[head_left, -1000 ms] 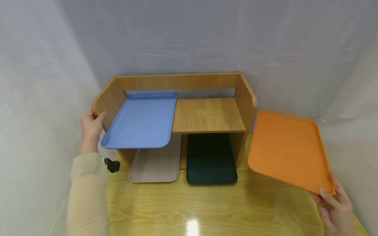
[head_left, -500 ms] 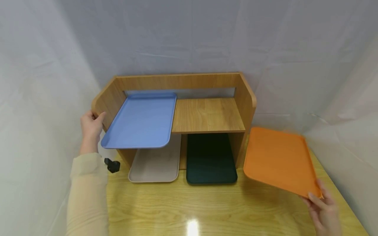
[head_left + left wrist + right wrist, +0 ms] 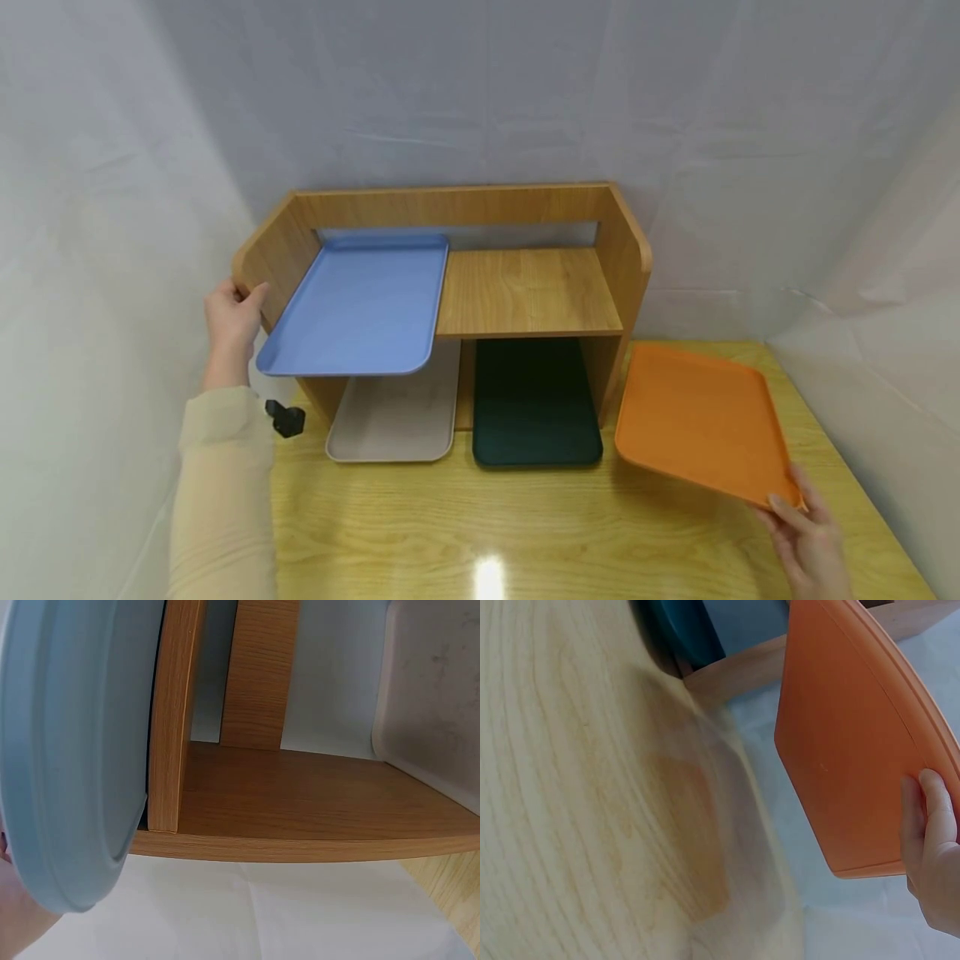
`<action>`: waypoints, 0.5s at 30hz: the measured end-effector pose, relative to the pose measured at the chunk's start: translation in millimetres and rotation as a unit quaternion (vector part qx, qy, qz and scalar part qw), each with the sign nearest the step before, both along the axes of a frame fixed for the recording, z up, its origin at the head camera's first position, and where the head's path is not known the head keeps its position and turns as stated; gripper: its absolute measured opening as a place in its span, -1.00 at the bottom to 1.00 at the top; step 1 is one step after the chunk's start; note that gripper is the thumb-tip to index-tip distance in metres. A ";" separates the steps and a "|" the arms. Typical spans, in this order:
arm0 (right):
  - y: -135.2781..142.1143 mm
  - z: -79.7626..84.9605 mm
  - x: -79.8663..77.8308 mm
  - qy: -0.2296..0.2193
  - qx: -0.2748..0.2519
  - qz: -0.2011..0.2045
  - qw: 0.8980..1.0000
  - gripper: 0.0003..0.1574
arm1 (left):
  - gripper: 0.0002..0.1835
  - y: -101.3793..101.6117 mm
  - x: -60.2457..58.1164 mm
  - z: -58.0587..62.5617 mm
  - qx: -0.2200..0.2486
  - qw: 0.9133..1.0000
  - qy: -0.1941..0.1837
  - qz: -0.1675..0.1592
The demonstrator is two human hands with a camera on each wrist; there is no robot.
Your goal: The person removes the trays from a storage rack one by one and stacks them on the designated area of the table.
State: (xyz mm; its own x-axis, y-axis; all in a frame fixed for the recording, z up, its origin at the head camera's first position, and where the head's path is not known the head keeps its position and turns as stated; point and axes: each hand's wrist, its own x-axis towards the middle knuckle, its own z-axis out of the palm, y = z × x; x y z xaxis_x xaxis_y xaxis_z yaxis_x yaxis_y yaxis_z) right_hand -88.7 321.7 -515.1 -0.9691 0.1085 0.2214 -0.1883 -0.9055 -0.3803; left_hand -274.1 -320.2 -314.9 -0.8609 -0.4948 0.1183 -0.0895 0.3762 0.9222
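Observation:
My left hand (image 3: pixel 234 321) grips the front edge of the left side panel of a wooden shelf (image 3: pixel 532 292), thumb on the inner face. Beside it a blue tray (image 3: pixel 360 308) lies on the upper board's left half, its front jutting past the edge. At the right, my right hand (image 3: pixel 810 533) pinches the near right corner of an orange tray (image 3: pixel 705 425), thumb on top and fingers beneath. The right wrist view shows this orange tray's underside (image 3: pixel 855 742) tilted above the table. Below, a beige tray (image 3: pixel 397 417) fills the left compartment and a dark green tray (image 3: pixel 536 408) the right.
The shelf stands at the back of a wood-grain table (image 3: pixel 450 533). A small black object (image 3: pixel 285 418) shows beside my left forearm. Pale sheeting (image 3: pixel 480 100) hangs behind and at both sides. The upper board's right half shows bare wood.
My right hand has brought the orange tray down and to the left, closer to the shelf's right side. The left hand and the other trays have stayed put.

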 end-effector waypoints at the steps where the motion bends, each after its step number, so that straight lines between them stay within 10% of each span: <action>1: 0.2 -0.9 0.0 -0.003 0.003 0.000 1.000 -0.33 | -0.48 0.1 -0.1 0.2 -0.001 1.000 0.001 0.000; 15: 2.6 -12.8 -2.3 -0.055 0.042 -0.009 0.998 -0.36 | -0.48 -0.5 0.0 -0.5 -0.005 1.000 -0.006 -0.001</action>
State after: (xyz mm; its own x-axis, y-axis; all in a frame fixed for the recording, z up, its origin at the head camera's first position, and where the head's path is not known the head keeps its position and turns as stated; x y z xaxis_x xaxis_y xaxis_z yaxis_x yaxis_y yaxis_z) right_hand -91.0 324.3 -527.9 -0.9862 0.1116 0.1219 -0.1567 -0.8663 -0.4744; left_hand -274.1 -320.7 -315.4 -0.8636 -0.4915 0.1123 -0.1001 0.3855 0.9173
